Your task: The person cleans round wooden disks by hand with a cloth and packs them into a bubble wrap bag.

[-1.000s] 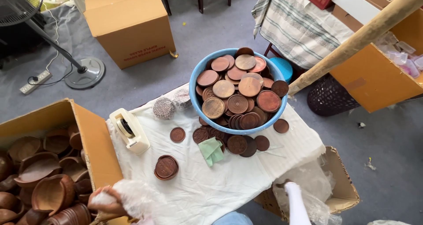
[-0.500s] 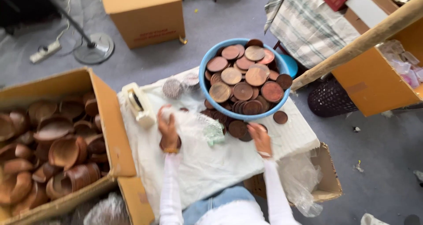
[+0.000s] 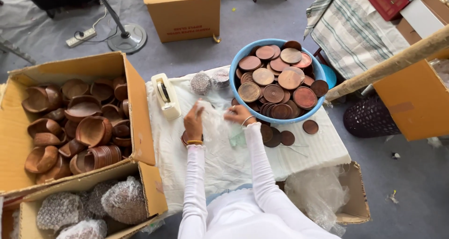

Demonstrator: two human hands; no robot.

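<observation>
My left hand [image 3: 193, 122] and my right hand [image 3: 237, 113] each pinch an edge of a clear plastic bag [image 3: 216, 122], stretched between them above the white-covered table [image 3: 308, 150]. A small stack of round wooden discs [image 3: 184, 139] lies on the cloth just under my left wrist. Loose wooden discs [image 3: 286, 137] lie to the right of my right forearm. Beyond my right hand stands a blue basin [image 3: 234, 79] heaped with wooden discs. Both arms are in white sleeves.
A cream tape dispenser [image 3: 166, 95] and two bubble-wrapped bundles [image 3: 201, 83] sit at the table's far left. A cardboard box of wooden bowls [image 3: 75, 122] is on the left, with a box of wrapped items [image 3: 84, 206] below it. A wooden pole [image 3: 388, 63] and black basket [image 3: 365, 117] stand at right.
My left hand has left the disc stack and my right hand has moved inward and up. Both now hold a clear plastic bag between them. The view has shifted right.
</observation>
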